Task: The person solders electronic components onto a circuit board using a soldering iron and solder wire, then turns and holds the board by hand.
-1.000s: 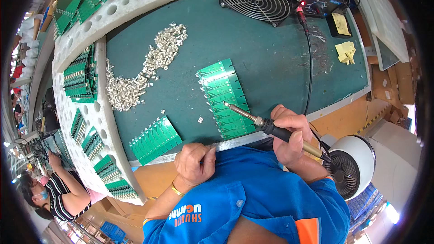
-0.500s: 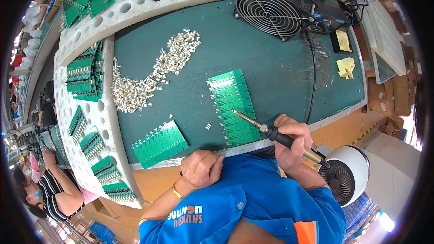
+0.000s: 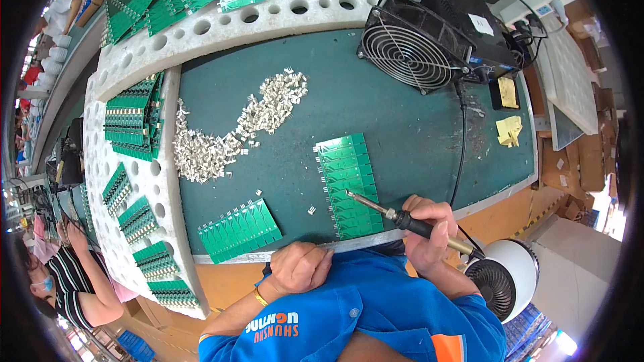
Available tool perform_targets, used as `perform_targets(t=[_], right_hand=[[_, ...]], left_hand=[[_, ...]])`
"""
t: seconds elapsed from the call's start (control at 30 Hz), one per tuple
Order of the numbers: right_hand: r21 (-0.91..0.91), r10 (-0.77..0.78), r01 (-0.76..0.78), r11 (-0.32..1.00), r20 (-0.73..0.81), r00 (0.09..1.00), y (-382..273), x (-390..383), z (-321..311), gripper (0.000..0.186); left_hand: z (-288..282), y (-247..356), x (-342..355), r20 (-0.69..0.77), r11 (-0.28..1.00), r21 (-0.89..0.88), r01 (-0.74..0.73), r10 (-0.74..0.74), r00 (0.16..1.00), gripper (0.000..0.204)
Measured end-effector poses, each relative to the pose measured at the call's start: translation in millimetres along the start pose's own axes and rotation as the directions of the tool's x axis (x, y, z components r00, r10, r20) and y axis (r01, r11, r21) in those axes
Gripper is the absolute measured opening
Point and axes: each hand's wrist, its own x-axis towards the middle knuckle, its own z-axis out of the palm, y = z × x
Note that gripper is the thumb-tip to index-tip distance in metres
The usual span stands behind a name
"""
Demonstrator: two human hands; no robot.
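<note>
My right hand [image 3: 429,233] is wrapped round a soldering iron [image 3: 410,223]. The iron's thin metal tip points left and lies over a green circuit board panel [image 3: 350,181] with small pin connectors along its left edge. My left hand [image 3: 300,267] is closed in a fist at the table's front edge; its palm is hidden, so I cannot see whether it holds anything. Left of it lies a second green panel [image 3: 240,231], set at a slant, with connectors along its upper edge. Two loose connectors [image 3: 311,210] rest between the panels.
A heap of small white connectors [image 3: 204,154] spreads across the table's left side. White foam racks [image 3: 194,27] with green boards border the left and back. A black fan [image 3: 412,53], a soldering station [image 3: 469,27] and yellow sponges [image 3: 508,131] stand right. Another person [image 3: 74,281] sits left.
The whole view has shifted, so the table and its things appear lower in the picture. Both hands keep nearly the same pose, and the iron's tip stays over the panel.
</note>
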Motion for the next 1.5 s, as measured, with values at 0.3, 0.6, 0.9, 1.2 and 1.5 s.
perform_targets(t=[0.3, 0.6, 0.9, 1.2, 1.5], right_hand=[[0.002, 0.040, -0.040, 0.999, -0.007, 0.999, -3, 4, 1, 0.046], [-0.004, 0.039, -0.039, 0.999, -0.016, 0.999, 1, 12, 4, 0.046], [-0.052, 0.062, -0.062, 0.997, 0.005, 0.998, 3, 24, 8, 0.046], [-0.010, 0.103, -0.103, 0.995, -0.012, 0.995, 5, 27, 9, 0.046], [-0.132, 0.115, -0.120, 0.984, -0.044, 0.992, 1, 32, 14, 0.044]], left_hand=[[-3, 0, 1, 0.042, 1.000, -0.013, 0.008, -0.007, 0.999, 0.030], [-4, -1, 3, 0.042, 0.999, -0.043, 0.017, -0.015, 0.999, 0.032], [-5, -2, 4, 0.007, 0.996, -0.069, 0.048, -0.048, 0.999, 0.019], [-8, 0, 6, 0.029, 0.978, -0.164, 0.131, -0.128, 0.991, 0.017], [-8, 2, 8, 0.023, 0.973, -0.165, 0.159, -0.157, 0.987, 0.019]])
